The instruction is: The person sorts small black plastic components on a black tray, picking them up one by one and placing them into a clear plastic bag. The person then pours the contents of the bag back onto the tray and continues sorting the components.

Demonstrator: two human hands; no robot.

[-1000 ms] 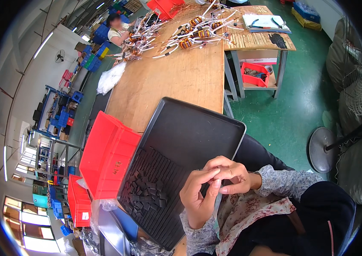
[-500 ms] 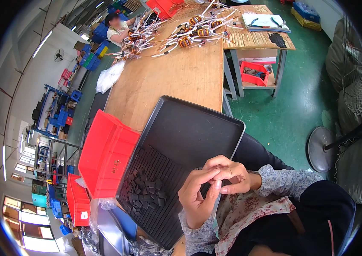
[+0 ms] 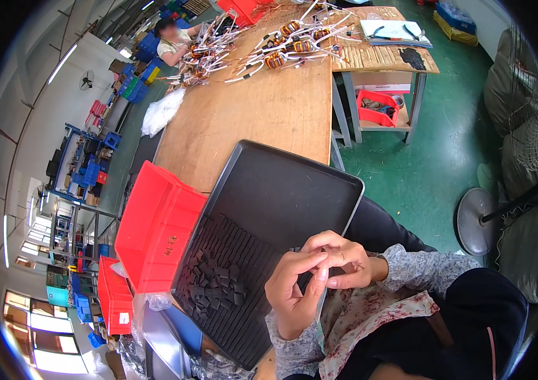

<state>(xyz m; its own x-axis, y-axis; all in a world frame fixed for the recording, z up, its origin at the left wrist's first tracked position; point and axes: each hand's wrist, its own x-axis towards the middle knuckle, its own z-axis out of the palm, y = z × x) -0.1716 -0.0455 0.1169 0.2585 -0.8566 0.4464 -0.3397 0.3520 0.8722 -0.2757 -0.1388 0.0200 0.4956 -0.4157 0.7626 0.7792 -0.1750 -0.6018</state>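
My left hand [image 3: 295, 286] and my right hand [image 3: 347, 261] meet over the near right edge of a black tray [image 3: 284, 183]. Both are closed, thumbs and fingertips pinched together. A tiny dark bit seems to show between the fingertips, too small to name. Beneath and left of my hands, the tray holds a loose heap of small flat black pieces [image 3: 215, 284]. Around the heap lie rows of narrow black strips [image 3: 246, 244], set side by side. The far half of the tray shows its bare black bottom.
A red bin [image 3: 161, 228] stands against the tray's left side, with another red bin [image 3: 114, 297] beyond it. Wired copper coils [image 3: 291, 47] cover the far end of the wooden table [image 3: 250, 107]. A person [image 3: 172, 45] works at far left. A fan base [image 3: 476, 220] stands at right.
My hands keep the same pinched pose, with only a slight shift of the fingers. The person at the far left has moved an arm a little.
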